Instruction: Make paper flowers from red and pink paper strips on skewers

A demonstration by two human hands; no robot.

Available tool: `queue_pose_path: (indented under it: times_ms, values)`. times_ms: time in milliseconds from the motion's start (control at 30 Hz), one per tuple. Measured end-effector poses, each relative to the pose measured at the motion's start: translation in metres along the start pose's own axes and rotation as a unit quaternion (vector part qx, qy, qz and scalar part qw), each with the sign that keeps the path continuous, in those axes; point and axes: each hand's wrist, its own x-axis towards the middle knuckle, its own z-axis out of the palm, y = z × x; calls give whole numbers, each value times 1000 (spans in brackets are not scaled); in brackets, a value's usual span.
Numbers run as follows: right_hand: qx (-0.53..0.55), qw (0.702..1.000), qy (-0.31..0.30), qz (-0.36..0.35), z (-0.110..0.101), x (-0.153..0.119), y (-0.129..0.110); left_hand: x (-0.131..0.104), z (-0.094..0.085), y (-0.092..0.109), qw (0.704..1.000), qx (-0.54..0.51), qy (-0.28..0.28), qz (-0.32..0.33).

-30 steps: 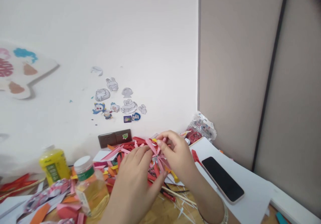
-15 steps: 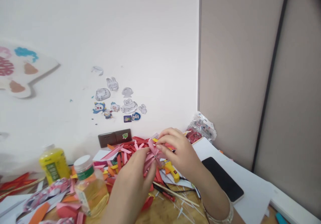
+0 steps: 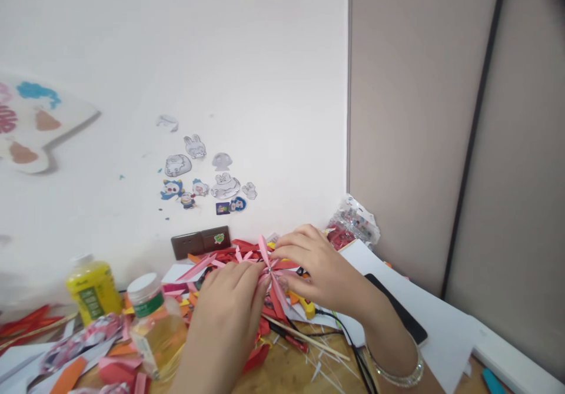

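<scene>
A pink ribbon flower (image 3: 276,291) with long narrow petals and a small shiny centre is held up over the cluttered table. My left hand (image 3: 232,305) grips it from the left, fingers and thumb pressed together at its petals. On the right side my right hand (image 3: 311,264) has its fingers curved around the petals, the fingertips near the centre. Behind and below lies a heap of red, pink and orange ribbon strips (image 3: 220,258). The yellow glue gun (image 3: 308,307) is partly hidden under my right hand.
At the left stand a yellow bottle (image 3: 95,288) and a white-lidded jar (image 3: 156,329). A black phone (image 3: 408,317) rests on white paper (image 3: 445,335) at the right. Black cables (image 3: 353,347) and a thin stick (image 3: 309,338) lie nearer.
The flower has turned, with one petal now pointing up and another down to the right. My right hand has moved slightly and its fingers are spread more; its forearm now covers more of the phone.
</scene>
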Motion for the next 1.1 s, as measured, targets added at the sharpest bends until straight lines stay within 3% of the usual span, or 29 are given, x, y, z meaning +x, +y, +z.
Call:
queue_pose_path:
  times_ms: [333, 833, 1100]
  values:
    - [-72, 996, 28, -55, 6, 3, 1, 1, -4, -4, 1000, 12, -11, 23]
    - [-38, 992, 30, -113, 4, 2, -1, 5, -8, 0, 997, -22, 30, 66]
    - [-44, 996, 25, -74, 6, 3, 3, 3, 6, -2, 995, 8, 62, 72]
